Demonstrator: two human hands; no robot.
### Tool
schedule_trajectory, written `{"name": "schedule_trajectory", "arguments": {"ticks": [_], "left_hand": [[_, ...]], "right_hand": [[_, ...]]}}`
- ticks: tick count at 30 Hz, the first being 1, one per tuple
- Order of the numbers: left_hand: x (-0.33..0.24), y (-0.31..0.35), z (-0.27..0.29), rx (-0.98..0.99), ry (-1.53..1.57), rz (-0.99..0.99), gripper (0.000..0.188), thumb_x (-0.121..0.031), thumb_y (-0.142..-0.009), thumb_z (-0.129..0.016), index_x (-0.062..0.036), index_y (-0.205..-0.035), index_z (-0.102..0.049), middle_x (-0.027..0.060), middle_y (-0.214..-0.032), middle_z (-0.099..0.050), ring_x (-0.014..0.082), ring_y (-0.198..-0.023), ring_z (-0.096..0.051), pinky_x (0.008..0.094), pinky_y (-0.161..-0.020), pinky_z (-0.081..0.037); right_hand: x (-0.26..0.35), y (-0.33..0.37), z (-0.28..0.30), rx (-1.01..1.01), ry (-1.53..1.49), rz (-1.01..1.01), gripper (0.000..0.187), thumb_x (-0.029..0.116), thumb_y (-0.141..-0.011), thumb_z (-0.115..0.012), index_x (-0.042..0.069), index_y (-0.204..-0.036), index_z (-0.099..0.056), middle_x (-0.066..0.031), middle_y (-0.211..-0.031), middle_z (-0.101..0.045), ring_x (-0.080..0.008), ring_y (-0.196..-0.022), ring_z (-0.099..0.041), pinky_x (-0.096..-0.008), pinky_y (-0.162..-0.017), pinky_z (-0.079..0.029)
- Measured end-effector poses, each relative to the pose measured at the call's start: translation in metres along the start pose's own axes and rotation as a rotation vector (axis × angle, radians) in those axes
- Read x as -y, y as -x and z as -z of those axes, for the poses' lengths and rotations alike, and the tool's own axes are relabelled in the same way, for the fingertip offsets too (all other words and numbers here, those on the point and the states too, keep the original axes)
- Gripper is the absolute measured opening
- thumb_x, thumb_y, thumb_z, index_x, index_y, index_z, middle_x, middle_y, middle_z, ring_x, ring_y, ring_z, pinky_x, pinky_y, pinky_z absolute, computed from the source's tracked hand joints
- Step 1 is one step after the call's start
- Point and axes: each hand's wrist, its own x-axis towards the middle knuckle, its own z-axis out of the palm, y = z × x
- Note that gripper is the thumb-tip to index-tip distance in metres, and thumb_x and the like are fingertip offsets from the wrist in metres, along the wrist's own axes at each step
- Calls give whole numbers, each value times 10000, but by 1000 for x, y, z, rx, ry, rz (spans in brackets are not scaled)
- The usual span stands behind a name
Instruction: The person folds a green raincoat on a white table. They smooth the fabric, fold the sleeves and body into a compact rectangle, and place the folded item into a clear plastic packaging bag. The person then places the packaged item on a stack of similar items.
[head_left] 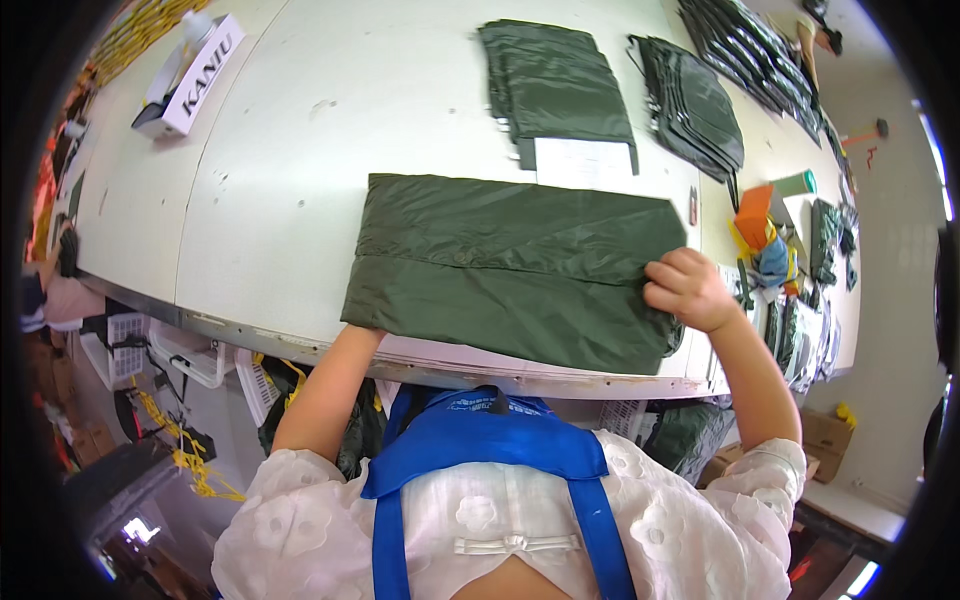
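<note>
A dark green folded piece of thin, shiny fabric (500, 270) lies flat across the near edge of the table, with a seam running along its length. My right hand (690, 288) is closed on its right end, fingers curled and pinching the fabric's edge. At the lower left corner, my left hand (366, 336) goes in beneath the fabric, so its fingers are hidden. Just beyond the piece, a white paper sheet (585, 160) shows partly, next to a stack of green folded fabric pieces (560, 85).
More dark green stacks (690, 105) sit at the far right. An orange box (762, 212) and a small red tool (693, 206) are on the right. At the back left stands a white box (190, 85) with a bottle. Below the table are white baskets (190, 350).
</note>
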Motion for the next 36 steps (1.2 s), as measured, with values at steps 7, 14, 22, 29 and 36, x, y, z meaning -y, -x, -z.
{"name": "schedule_trajectory", "arguments": {"ticks": [7,14,22,29,36], "left_hand": [[-4,-11,-18,94,82,145,658,-358,-938,-507,-52,-1464,-257,135,-1501,-292,242,-1356,-313,367,-1117,-262],[24,4,-35,213,-593,64,619,-351,-980,-416,-64,-1486,-202,98,-1536,-235,243,-1392,-255,355,-1145,-216],[39,18,-26,238,-831,138,610,-369,-971,-410,-68,-1473,-241,86,-1522,-270,236,-1385,-264,340,-1146,-218],[29,14,-15,230,-691,74,628,-384,-959,-443,-52,-1461,-263,100,-1500,-312,237,-1351,-330,341,-1121,-267],[32,20,-21,181,-623,141,649,-367,-932,-503,-49,-1454,-285,118,-1494,-318,258,-1339,-345,363,-1107,-288]], "right_hand": [[-2,104,-49,-87,-17,-151,106,169,-654,-575,145,-748,-532,-9,-920,-568,-184,-775,-542,-311,-693,-463],[26,147,-57,-135,-51,-277,110,190,-657,-583,154,-751,-538,-15,-936,-571,-192,-791,-541,-313,-698,-451],[116,198,-85,-82,-170,-530,116,187,-661,-559,141,-766,-578,-45,-964,-575,-228,-843,-551,-356,-736,-440],[133,186,-76,-221,-208,-688,117,151,-674,-561,130,-786,-588,-33,-971,-570,-234,-856,-545,-361,-747,-426],[153,198,-104,111,-572,-1021,311,-71,-673,-520,68,-938,-607,-104,-1001,-586,-344,-1012,-528,-412,-905,-431]]}}
